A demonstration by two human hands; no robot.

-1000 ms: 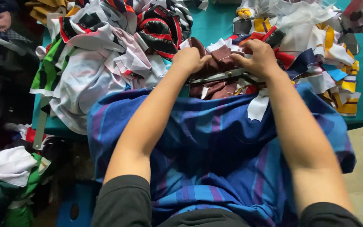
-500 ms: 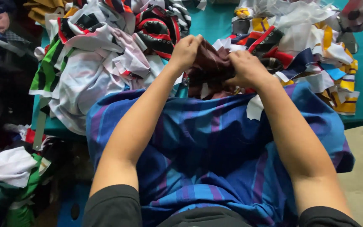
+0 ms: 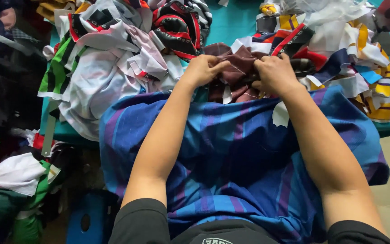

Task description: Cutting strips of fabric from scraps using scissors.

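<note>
Far left, below the table edge: a heap of green, white and red fabric offcuts (image 3: 10,180), apart from the work. On the teal table (image 3: 238,25), upper left, a loose mound of white, green-striped and red-and-black collar pieces (image 3: 109,58), well tangled.

Left hand (image 3: 202,70): fingers curled closed, pinching the left edge of a maroon fabric piece (image 3: 235,72). Thumb and forefinger appear to carry the grip; the remaining fingers are folded under and cannot be read clearly.

Maroon fabric piece: bunched between both hands at the near centre of the table, resting on the far edge of a blue and purple striped cloth (image 3: 244,153) that drapes from the table down over the person's lap. White trim shows at its underside.

Right hand (image 3: 274,74): fingers closed down over the right portion of the same piece, knuckles up; fingertips hidden in the folds.

Right of the hands: a pile of yellow, white, navy and red scraps (image 3: 357,58), touching the striped cloth.

Assessment: the maroon piece appears light, soft and limp, with no stiffness to hold shape; it will sag and fold wherever unsupported. Not fragile, unlikely to slip. Best taken by pinching at opposite edges or corners, as now, so it can be drawn flat.
</note>
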